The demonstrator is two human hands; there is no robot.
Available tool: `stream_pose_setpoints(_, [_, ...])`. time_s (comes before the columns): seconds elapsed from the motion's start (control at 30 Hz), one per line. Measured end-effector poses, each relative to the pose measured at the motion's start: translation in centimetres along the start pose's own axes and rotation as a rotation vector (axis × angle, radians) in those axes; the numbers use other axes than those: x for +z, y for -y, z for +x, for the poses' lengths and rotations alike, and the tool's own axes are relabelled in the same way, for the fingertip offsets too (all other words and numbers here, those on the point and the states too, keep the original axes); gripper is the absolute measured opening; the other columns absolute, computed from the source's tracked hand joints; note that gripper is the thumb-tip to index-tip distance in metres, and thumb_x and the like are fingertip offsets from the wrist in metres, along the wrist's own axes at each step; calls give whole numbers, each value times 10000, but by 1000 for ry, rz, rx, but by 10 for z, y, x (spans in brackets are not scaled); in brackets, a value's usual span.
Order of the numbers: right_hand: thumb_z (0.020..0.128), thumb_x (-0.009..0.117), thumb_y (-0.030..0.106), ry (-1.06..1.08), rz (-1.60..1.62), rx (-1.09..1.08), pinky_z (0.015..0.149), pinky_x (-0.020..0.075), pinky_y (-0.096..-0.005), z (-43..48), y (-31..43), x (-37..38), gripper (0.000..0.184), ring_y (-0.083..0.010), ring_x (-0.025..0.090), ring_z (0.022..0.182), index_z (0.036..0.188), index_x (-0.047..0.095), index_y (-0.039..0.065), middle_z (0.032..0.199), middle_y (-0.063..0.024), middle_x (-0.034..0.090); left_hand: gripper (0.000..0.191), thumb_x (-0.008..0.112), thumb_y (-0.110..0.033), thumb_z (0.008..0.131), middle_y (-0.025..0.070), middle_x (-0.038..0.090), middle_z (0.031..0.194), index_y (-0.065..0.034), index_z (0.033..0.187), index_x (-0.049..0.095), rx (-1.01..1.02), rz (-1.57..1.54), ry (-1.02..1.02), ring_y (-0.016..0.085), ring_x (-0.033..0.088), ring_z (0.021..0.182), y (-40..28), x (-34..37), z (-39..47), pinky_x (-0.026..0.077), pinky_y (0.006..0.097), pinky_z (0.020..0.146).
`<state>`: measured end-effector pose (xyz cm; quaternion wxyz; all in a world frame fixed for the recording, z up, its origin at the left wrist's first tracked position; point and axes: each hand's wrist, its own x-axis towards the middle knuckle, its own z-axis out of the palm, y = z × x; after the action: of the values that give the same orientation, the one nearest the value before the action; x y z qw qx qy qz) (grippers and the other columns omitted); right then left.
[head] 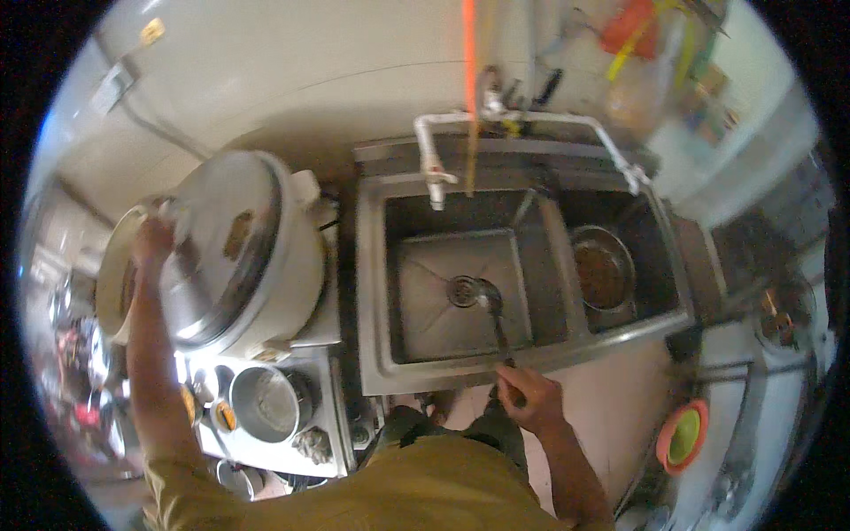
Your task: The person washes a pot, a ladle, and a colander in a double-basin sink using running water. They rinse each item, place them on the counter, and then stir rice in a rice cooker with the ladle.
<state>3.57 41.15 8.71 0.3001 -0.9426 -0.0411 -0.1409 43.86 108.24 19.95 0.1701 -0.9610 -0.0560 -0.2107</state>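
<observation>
Over the left basin of a double stainless steel sink (pixel 458 332), my right hand (pixel 533 398) grips the handle of a ladle (pixel 499 325). Its dark, rounded head hangs beside the drain (pixel 461 291). Far to the left, my left hand (pixel 153 237) is closed at the edge of a large round metal lid (pixel 212 199), apparently on its handle; blur hides the exact grip. The lid belongs to a big cream-coloured cooker (pixel 299 265) and looks tilted. A pale rim (pixel 109 292) shows left of my hand.
White pipes with a tap (pixel 435 179) reach over the sink. The right basin holds a round metal pan (pixel 604 265) with brownish contents. Below the cooker, a metal pot (pixel 269 405) and a crumpled cloth (pixel 312 445) lie on a white surface. Nested plastic bowls (pixel 684 437) sit at right.
</observation>
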Motion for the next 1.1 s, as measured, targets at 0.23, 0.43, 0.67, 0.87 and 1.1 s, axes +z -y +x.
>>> stream_pose_setpoints(0.23, [820, 712, 138, -22, 65, 14, 621, 562, -368, -1, 12, 1, 314, -268, 694, 701, 1132, 712, 100, 832, -112, 715, 494, 507, -486, 911, 208, 659, 1171, -42, 1062, 660, -218, -45, 82, 425, 634, 1052, -15, -60, -7, 500, 518, 900])
stream_pose_setpoints(0.43, [815, 729, 44, -60, 67, -72, 555, 511, -314, 0, 14, 7, 247, -224, 637, 606, 1059, 696, 49, 775, -115, 647, 288, 492, -304, 955, 188, 652, 931, -75, 1000, 661, 143, 333, -174, 351, 671, 883, 49, -89, 16, 532, 459, 763])
stream_pose_setpoints(0.67, [835, 725, 29, -192, 162, -61, 545, 507, -288, -19, 2, -1, 246, -176, 641, 637, 1079, 704, 48, 816, -105, 675, 526, 514, -492, 896, 283, 664, 947, 4, 898, 692, -158, -168, -271, 470, 637, 923, 26, -207, -3, 473, 560, 848])
stream_pose_setpoints(0.87, [908, 669, 142, -581, 862, 440, 507, 542, -285, -71, -23, -41, 199, -158, 647, 615, 1067, 689, 24, 847, -111, 705, 329, 554, -340, 922, 263, 627, 885, -19, 880, 613, 152, -4, -396, 460, 611, 883, -45, -266, -32, 471, 561, 811])
stream_pose_setpoints(1.1, [933, 632, 234, -920, 946, 688, 418, 520, -280, -199, -59, -160, 260, -151, 625, 532, 1048, 663, 3, 814, -137, 706, 348, 536, -354, 952, 228, 598, 853, -23, 872, 604, 347, -237, -562, 463, 574, 878, -170, -279, -33, 454, 543, 785])
